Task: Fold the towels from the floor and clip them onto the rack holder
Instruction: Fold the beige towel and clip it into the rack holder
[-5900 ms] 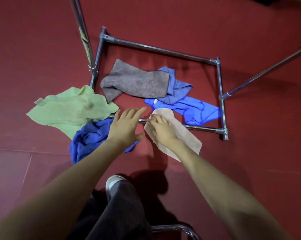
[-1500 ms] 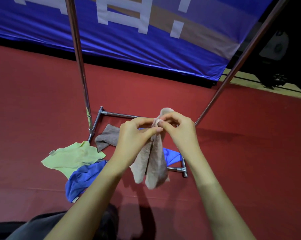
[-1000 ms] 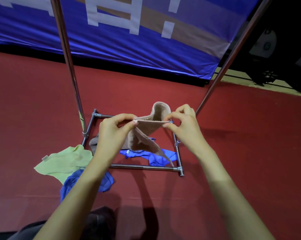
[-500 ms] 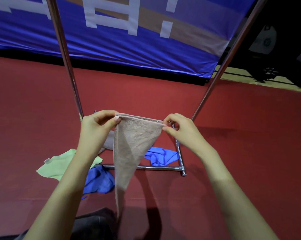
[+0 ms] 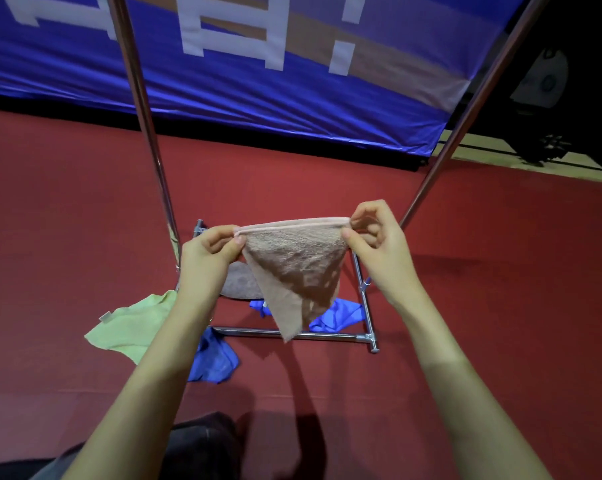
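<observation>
Holding a beige towel [image 5: 292,271] up in the air, above the rack base [image 5: 292,335] and well clear of the red floor [image 5: 67,237]. Pinching its top hem at both ends: left hand [image 5: 208,256] gripping the left corner between thumb and curled fingers [image 5: 231,241], right hand [image 5: 375,242] doing the same at the right corner. Stretching the hem taut and roughly level between them, with the cloth below tapering to a loose point and hanging down in front of the near base bar.

Judging the step as squaring up the cloth before a fold; nothing clipped yet, no clips in view.

Risking a skewed fold: with the body hanging as a triangle rather than a flat sheet, bringing the corners together now likely trapping a twist or leaving edges misaligned. Risking a dropped corner too, since only small pinches at the hem are carrying the whole weight; any regrip loosening one side could be sending it back down onto the pile.

Waiting on the floor: a green towel [image 5: 130,327], a grey towel [image 5: 239,280], a blue towel [image 5: 214,358] by the near bar and another blue towel [image 5: 337,315] inside the frame. Rising on either side, two rack poles [image 5: 147,133]; behind them, a blue banner [image 5: 223,64].
</observation>
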The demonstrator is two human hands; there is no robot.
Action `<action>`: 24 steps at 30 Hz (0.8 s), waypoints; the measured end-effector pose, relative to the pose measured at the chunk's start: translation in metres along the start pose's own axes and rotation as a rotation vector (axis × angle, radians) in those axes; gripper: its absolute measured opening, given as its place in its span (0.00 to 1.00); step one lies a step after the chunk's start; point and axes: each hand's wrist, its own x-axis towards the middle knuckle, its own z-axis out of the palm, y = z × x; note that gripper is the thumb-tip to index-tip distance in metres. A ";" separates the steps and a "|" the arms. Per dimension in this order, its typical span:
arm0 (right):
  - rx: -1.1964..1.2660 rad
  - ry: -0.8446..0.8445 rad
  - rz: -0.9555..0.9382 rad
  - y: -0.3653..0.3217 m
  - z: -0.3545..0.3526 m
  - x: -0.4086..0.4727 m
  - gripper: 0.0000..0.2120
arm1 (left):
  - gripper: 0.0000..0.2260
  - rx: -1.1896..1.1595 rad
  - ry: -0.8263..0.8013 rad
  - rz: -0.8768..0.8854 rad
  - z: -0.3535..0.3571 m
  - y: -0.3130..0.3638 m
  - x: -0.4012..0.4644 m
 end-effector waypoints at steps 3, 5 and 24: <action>-0.030 0.010 0.001 0.003 0.004 0.000 0.16 | 0.09 -0.009 0.054 -0.035 0.002 -0.004 0.001; -0.065 0.010 -0.008 0.004 0.008 -0.001 0.17 | 0.09 -0.040 0.079 -0.046 0.004 -0.005 0.002; -0.424 -0.055 -0.076 0.016 0.006 -0.009 0.26 | 0.05 0.109 0.105 0.132 0.025 0.009 -0.010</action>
